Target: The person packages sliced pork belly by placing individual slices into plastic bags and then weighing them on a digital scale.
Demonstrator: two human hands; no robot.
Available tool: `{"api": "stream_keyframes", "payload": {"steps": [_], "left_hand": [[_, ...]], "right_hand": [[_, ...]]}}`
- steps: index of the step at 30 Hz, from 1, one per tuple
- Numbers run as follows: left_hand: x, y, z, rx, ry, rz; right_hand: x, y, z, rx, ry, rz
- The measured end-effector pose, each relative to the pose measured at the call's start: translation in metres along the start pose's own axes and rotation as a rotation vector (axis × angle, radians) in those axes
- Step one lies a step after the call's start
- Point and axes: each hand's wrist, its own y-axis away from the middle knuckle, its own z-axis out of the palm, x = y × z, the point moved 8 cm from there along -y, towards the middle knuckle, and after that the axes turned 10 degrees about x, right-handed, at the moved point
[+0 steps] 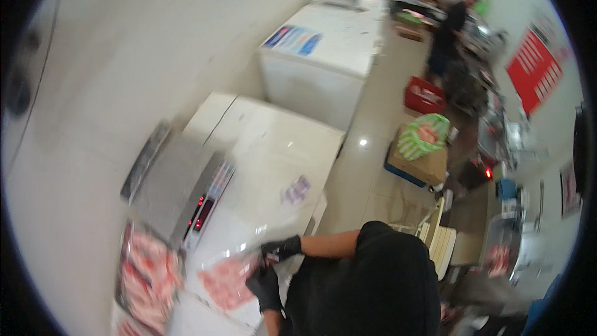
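A clear plastic bag of pale pink meat pieces (226, 282) rests on the white chest-freezer lid (280, 144) before me. My left hand (265, 287), in a black glove, pinches the gathered end of the bag. Close above it in the picture, my right hand (280, 249), also black-gloved, grips the same end. The fingers of both hands come together there, and the gathered plastic is mostly hidden between them. Just beyond the bag stands a digital weighing scale (172, 186) with a bare metal pan and lit red digits.
A metal tray of raw meat (147, 280) sits beside the scale. A purple printed slip (296, 190) lies on the lid. Behind stands another white freezer (317, 60). On the floor side are a cardboard box (422, 165), a red crate (424, 95) and a plastic chair (440, 247). A person (450, 32) stands farther off.
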Motion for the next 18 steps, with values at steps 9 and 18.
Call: {"api": "stream_keyframes", "payload": {"steps": [9,18], "left_hand": [[-0.002,0.015,-0.008,-0.009,0.091,-0.142],[-0.001,0.011,-0.006,-0.059,0.017,-0.177]], "right_hand": [[-0.019,-0.007,0.001,-0.053,-0.211,0.276],[0.08,0.003,0.072,-0.062,-1.227,0.843]]}}
